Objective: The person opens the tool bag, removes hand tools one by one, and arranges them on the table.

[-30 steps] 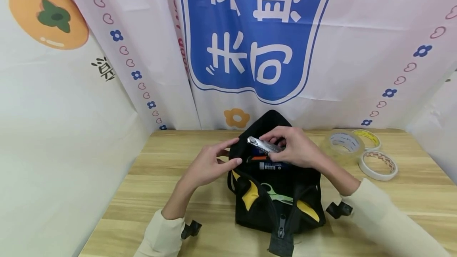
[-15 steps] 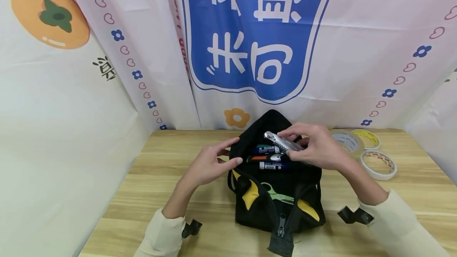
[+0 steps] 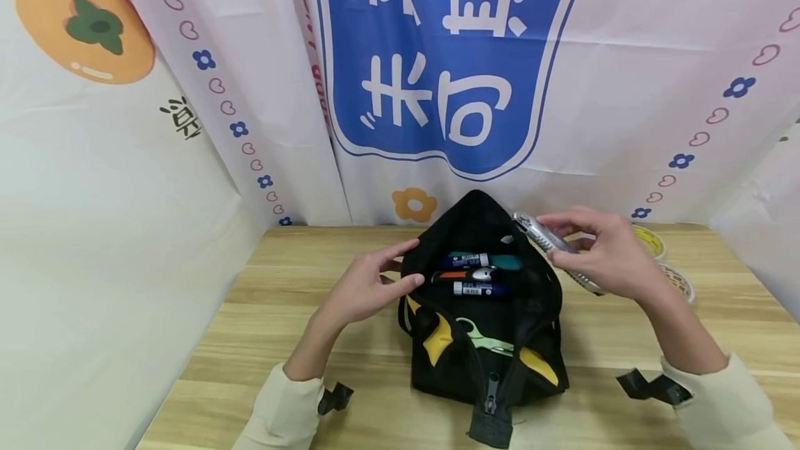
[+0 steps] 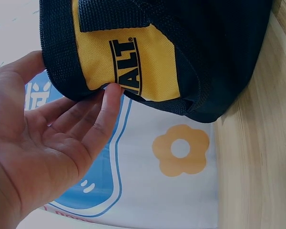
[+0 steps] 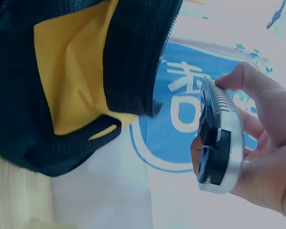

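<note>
An open black tool bag point(image 3: 450, 382) with yellow side panels stands on the wooden table. My left hand point(image 3: 369, 287) holds its left rim, thumb on the zipped edge; in the left wrist view the fingers of that hand point(image 4: 43, 152) meet the yellow panel. To the right of the opening, my right hand point(image 3: 603, 255) grips a silver utility knife point(image 3: 544, 233), raised clear of the bag. The right wrist view shows the knife's black slider side point(image 5: 212, 138). Inside the bag lie green scissors point(image 3: 490, 346), an orange-and-black tool point(image 3: 462, 276) and blue tubes point(image 3: 478, 289) with white ends.
Behind my right hand, a yellow-cored tape roll point(image 3: 651, 242) and a white tape roll point(image 3: 686, 285) are partly hidden on the table point(image 3: 250, 339). A printed cloth point(image 3: 625, 123) hangs at the table's back edge, right behind the bag.
My right hand has carried the utility knife rightward out over the bag's right side, uncovering the things inside. It now covers the clear tape roll. My left hand stays put.
</note>
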A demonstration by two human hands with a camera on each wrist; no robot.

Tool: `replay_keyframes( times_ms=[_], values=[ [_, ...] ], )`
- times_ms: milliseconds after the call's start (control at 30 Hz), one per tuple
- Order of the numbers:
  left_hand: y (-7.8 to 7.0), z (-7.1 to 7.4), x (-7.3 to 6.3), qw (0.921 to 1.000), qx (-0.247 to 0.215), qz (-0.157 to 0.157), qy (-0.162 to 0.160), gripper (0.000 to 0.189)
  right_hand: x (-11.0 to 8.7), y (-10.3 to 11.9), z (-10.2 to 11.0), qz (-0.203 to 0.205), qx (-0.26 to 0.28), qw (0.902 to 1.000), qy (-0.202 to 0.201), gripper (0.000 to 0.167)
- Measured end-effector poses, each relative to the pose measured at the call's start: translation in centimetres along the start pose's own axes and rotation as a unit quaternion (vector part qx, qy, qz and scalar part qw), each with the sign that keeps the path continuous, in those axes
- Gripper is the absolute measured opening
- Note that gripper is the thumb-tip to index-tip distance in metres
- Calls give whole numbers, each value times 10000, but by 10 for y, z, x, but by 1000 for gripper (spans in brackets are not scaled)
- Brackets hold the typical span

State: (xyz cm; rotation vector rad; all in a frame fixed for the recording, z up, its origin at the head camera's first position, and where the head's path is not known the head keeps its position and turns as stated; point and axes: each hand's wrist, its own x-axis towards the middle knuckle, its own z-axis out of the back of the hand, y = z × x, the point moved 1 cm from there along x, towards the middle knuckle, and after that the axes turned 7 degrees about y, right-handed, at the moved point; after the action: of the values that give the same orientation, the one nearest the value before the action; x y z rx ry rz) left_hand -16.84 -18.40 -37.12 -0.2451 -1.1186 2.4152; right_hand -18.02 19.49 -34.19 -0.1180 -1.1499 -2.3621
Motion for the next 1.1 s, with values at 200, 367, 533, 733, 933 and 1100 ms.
replay_keyframes(
  times_ms=[200,367,533,733,933,1100],
  values=[
    [-1,0,-1,10000,-1,15,-4,62,-11,-13,7,-371,-73,9993,-73,42],
    [0,0,-1,10000,7,14,7,62,-19,-24,12,-784,-399,9961,-80,39],
    [0,0,-1,10000,-15,18,18,63,-27,-40,14,-1106,-745,9910,109,39],
    [-1,1,0,10000,40,19,10,62,-41,-58,9,-1413,-895,9852,376,43],
    [-2,2,1,10000,68,-38,20,63,-56,-74,1,-1692,-774,9810,554,44],
    [-2,1,1,10000,74,-20,46,63,-68,-87,-8,-1813,-610,9789,716,46]
  ],
)
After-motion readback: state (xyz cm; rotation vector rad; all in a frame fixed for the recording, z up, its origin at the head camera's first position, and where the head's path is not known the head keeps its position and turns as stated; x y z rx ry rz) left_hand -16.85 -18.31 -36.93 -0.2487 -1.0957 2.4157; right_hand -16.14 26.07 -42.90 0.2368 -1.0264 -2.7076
